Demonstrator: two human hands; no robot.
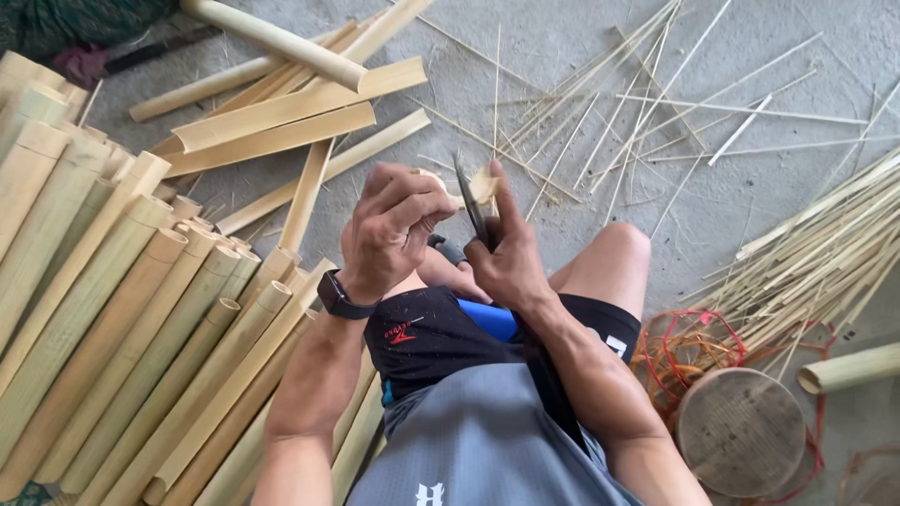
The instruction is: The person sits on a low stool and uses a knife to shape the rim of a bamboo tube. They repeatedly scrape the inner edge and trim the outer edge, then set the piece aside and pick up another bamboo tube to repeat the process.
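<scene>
Near, above the knees: left hand (389, 230) closed around a bamboo piece (481, 185), its grip pinching the pale end. Right hand (506, 253) clenched on a knife (472, 208), blade upright against that end. The piece looks light, stiff, splintery; best held below the cut. Left: bamboo poles (112, 319). Far: thin splints (609, 112) on the floor (750, 197).

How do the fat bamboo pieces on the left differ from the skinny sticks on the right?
The bamboo poles are thick, round hollow tubes lying packed side by side; the thin slivers are slender, flat strips, partly bundled, partly scattered over the concrete floor. The poles look greenish; the slivers are paler, straw-coloured. Both appear to be bamboo. The left hand and right hand hold a blade against a small piece.
</scene>
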